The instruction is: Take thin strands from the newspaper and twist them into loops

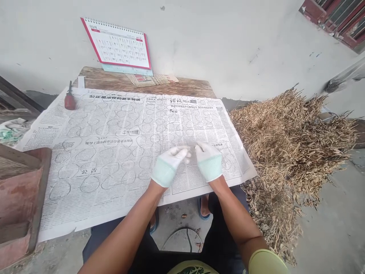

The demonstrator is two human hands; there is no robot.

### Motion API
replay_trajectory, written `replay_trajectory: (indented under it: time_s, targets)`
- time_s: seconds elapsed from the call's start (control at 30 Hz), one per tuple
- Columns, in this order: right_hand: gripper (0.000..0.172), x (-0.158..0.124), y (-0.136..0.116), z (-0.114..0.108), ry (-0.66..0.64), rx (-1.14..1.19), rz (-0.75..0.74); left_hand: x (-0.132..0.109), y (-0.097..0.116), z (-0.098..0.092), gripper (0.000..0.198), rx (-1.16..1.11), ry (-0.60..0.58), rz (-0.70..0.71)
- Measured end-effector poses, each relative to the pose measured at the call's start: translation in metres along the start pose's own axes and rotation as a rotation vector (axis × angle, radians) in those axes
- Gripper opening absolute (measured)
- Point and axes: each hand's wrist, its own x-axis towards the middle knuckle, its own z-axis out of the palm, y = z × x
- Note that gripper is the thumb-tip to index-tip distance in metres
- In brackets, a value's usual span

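Plant stalks (288,140), dry and tan, heap beside your wooden surface (99,78), which a broad printed newspaper (114,152) covers, seemingly as protection, with a red-handled screwdriver (70,101) at its far corner. Your white-gloved left grip (171,165) and right grip (209,161) sit nearly closed, fingertips meeting above the paper; you cannot tell what small thing, if any, they pinch.

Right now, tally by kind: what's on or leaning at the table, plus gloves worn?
White gloves, on left hand and right hand: 2
Spread newspaper: 1
Folded printed paper: 1
Wall calendar: 1
Red-handled screwdriver: 1
Total: 6
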Motion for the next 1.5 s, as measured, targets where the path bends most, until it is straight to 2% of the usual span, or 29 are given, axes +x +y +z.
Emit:
replay_trajectory:
  time_s: [0.07,0.23,0.5,0.7,0.83,1.0,1.17,1.33,1.5]
  targets:
    - [0.03,0.0,-0.001,0.0,0.01,0.015,0.01,0.001,0.0,0.001,0.041,0.06,0.01,-0.016]
    - [0.034,-0.001,-0.007,-0.002,-0.065,-0.012,0.026,0.002,-0.003,0.002,0.036,0.071,-0.089,-0.003]
    - [0.036,-0.003,-0.011,-0.002,-0.137,-0.042,-0.041,-0.002,0.004,0.002,0.029,0.042,0.017,0.0]
    - [0.035,-0.007,-0.009,-0.002,-0.189,0.002,-0.155,0.002,-0.005,-0.004,0.029,0.045,0.009,0.02]
    - [0.037,-0.005,-0.011,-0.008,-0.269,-0.029,-0.186,0.004,-0.006,-0.005,0.029,0.03,-0.011,0.02]
    - [0.039,0.001,-0.013,-0.012,-0.342,-0.004,-0.107,0.003,0.0,-0.006,0.034,0.061,-0.111,0.014]
    - [0.036,0.003,-0.015,-0.014,-0.286,0.085,-0.023,0.003,0.002,-0.009,0.033,0.111,-0.136,0.039]
    - [0.033,0.002,-0.015,-0.015,-0.245,0.114,0.03,0.005,0.004,-0.014,0.036,0.07,-0.096,0.078]
    - [0.036,0.0,-0.013,-0.013,-0.306,0.077,-0.014,0.004,0.011,-0.012,0.029,-0.069,-0.043,0.093]
